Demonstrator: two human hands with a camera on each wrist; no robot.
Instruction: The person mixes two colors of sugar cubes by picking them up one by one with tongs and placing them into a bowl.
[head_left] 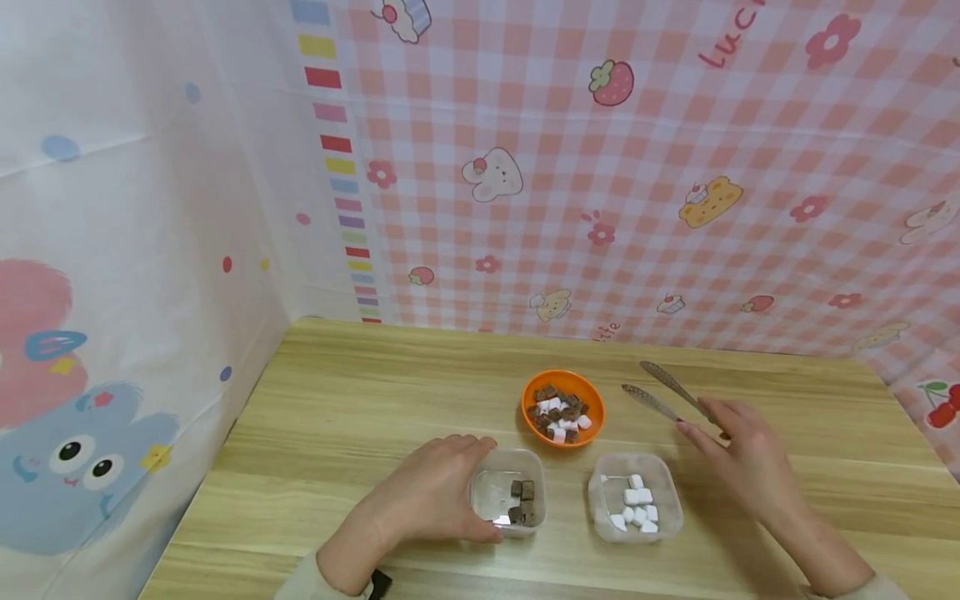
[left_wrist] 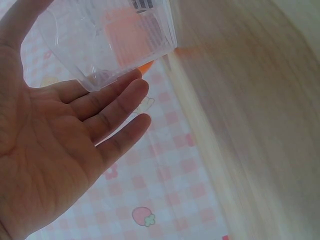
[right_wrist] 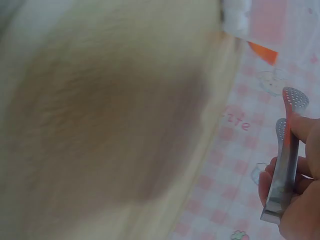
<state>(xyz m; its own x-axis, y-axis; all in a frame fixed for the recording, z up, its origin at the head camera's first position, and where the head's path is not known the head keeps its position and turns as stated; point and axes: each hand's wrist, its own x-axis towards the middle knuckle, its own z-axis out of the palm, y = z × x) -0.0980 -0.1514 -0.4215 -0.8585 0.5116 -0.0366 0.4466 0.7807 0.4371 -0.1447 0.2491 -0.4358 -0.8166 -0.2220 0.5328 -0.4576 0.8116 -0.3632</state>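
Note:
My left hand holds the side of a clear plastic container, thumb at its near corner and fingers at its far side. Several brown cubes lie in that container's right half. In the left wrist view, the fingers reach along the wall of the container. With my right hand I grip metal tongs, their two perforated tips apart and pointing to the back left. The right wrist view shows the thumb pressed along the tongs.
An orange bowl with mixed brown cubes and white-pink pieces stands behind the containers. A second clear container with several white pieces sits between the hands. The wooden table meets a pink checked cloth at the back.

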